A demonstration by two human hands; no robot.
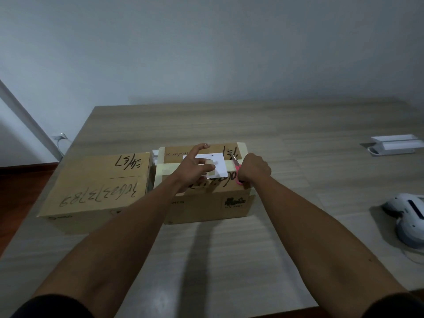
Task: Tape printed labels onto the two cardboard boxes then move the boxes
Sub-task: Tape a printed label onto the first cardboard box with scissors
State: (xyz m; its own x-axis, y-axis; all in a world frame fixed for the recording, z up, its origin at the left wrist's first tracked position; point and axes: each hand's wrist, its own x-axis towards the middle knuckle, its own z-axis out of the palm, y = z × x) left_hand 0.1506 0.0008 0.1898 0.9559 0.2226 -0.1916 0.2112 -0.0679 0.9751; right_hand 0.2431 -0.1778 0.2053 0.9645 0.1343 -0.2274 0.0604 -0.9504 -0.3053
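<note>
Here, mid-frame, my left hand [192,166] presses spread fingers on the flimsy paper label [212,165] atop the stiff box [204,193], while my right hand [253,171] grips scissors [238,172].

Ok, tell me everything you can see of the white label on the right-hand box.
The white label is a small rectangular paper sheet lying flat on top of the right-hand box, over its tan tape band. Any print is too small to read. The left hand rests spread fingers on its left part, with a tan tape strip there. The scissors, in the right hand, point along its right edge.
</note>
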